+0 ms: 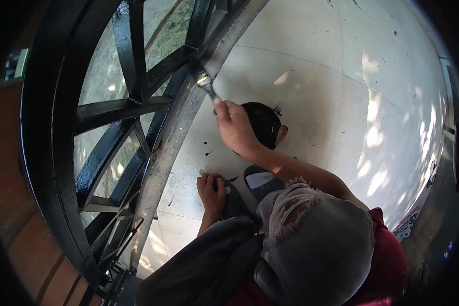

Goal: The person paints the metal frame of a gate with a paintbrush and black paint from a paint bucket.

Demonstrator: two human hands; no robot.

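Brush (205, 81): in the right hand, at the foot of the frame; bristle end dark and blurred, contact with the metal not confirmed.
Right hand (234, 125): fingers closed around the handle, thumb laid along it; judged a grip for steering the tip.
Frame (109, 110): black, glossy, crossed bars; stands to the left.
Right arm (311, 173): stretched forward and left past the knee, presumably because the bars lie on that side.
Kerb (182, 115): grey strip between frame and floor, worn and marked.
Black item (265, 120): round, partly hidden by the right hand; possibly placed there for short reach. Contents cannot be told; brown patch at its edge unidentified.
Left hand (209, 194): low, beside a shoe; fingers bent, undersides hidden, so cannot tell whether they grasp anything. Position may serve balance.
Shoes (262, 178): dark with pale patches, set close together.
Trousers (188, 260): grey, frayed tear at the right knee (321, 250); folded legs suggest a squat, bringing the hands low.
Floor (301, 46): pale slabs; black spots (206, 143) near the kerb, sunlight at right.
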